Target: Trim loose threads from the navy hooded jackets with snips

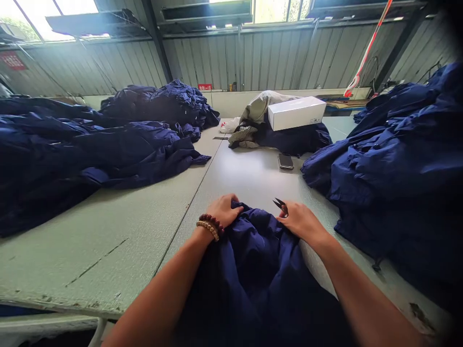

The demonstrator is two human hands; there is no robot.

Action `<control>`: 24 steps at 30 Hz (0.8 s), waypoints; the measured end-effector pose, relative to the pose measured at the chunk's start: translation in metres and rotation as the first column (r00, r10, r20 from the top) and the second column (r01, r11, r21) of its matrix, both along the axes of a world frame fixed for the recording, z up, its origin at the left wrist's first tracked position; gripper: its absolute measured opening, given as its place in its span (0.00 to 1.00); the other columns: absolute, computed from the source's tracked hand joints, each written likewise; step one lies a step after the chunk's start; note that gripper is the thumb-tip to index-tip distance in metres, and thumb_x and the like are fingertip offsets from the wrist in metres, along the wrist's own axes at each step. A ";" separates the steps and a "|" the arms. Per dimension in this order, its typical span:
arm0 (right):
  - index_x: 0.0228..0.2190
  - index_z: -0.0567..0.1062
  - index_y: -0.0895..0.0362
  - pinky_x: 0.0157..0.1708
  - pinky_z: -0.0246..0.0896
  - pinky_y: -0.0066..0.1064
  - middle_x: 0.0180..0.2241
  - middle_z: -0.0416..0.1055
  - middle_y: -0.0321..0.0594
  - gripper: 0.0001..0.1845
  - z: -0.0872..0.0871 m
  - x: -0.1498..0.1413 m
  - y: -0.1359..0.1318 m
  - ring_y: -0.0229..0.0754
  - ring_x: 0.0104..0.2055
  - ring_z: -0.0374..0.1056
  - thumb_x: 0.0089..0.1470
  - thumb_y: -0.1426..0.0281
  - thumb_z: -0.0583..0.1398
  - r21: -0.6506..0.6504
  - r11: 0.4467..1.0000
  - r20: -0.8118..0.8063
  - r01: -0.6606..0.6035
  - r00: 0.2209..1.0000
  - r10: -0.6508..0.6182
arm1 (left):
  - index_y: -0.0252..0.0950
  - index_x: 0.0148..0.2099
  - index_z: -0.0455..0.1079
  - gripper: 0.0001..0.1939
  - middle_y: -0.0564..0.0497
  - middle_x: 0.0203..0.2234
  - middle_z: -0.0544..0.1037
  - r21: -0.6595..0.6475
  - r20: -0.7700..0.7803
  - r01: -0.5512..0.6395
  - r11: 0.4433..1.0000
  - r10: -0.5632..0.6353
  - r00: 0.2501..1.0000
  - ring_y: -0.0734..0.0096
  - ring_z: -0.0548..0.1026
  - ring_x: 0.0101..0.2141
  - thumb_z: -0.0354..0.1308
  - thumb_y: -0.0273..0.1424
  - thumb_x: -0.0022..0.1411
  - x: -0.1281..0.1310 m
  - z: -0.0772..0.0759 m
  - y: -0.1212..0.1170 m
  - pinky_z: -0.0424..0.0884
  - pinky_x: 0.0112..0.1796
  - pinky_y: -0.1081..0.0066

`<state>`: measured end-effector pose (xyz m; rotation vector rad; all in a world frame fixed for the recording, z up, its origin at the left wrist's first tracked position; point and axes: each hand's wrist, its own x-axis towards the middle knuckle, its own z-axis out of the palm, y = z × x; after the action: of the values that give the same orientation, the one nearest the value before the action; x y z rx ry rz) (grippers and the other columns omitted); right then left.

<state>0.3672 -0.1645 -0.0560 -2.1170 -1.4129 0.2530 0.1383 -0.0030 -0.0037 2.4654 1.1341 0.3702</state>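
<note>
A navy blue garment (260,270) lies bunched on the pale green table (119,226) right in front of me and hangs over its near edge. My left hand (224,210), with bead bracelets on the wrist, is closed on the garment's far edge. My right hand (300,220) grips the same edge on the other side and also holds small thread snips (280,205), whose points stick up past the fingers.
Big heaps of navy garments cover the left side (90,154) and the right side (394,164) of the table. Farther back lie a black phone (285,161), a white box (296,113) on a dark and khaki cloth pile, and a corrugated metal wall.
</note>
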 end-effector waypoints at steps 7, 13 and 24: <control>0.27 0.69 0.52 0.30 0.59 0.34 0.27 0.74 0.36 0.19 0.034 -0.004 -0.016 0.42 0.29 0.68 0.52 0.56 0.71 0.248 0.965 -0.310 0.090 0.951 -0.010 | 0.41 0.41 0.73 0.05 0.49 0.38 0.84 0.066 0.655 -0.072 0.995 0.011 0.755 0.62 0.82 0.42 0.65 0.36 0.65 0.003 0.004 -0.011 0.77 0.48 0.61; 0.32 0.62 0.49 0.50 0.67 0.40 0.41 0.77 0.40 0.21 0.053 -0.029 -0.027 0.46 0.43 0.74 0.60 0.57 0.69 0.805 0.556 -0.146 0.209 0.977 -0.156 | 0.43 0.35 0.68 0.09 0.48 0.44 0.84 0.617 0.606 -0.012 0.787 -0.465 0.646 0.58 0.79 0.51 0.65 0.35 0.66 0.000 0.010 -0.028 0.72 0.59 0.52; 0.31 0.72 0.52 0.37 0.60 0.36 0.32 0.79 0.40 0.21 0.018 -0.011 -0.003 0.47 0.34 0.74 0.60 0.48 0.67 0.239 0.938 -0.112 0.252 0.966 -0.232 | 0.39 0.45 0.81 0.28 0.46 0.31 0.84 0.053 -0.018 -0.065 0.996 0.066 0.998 0.57 0.81 0.34 0.60 0.59 0.67 0.004 -0.003 -0.007 0.68 0.36 0.64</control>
<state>0.3567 -0.1677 -0.0382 -2.0192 -1.0618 0.0585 0.1425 -0.0097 -0.0071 2.4864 1.2312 0.4012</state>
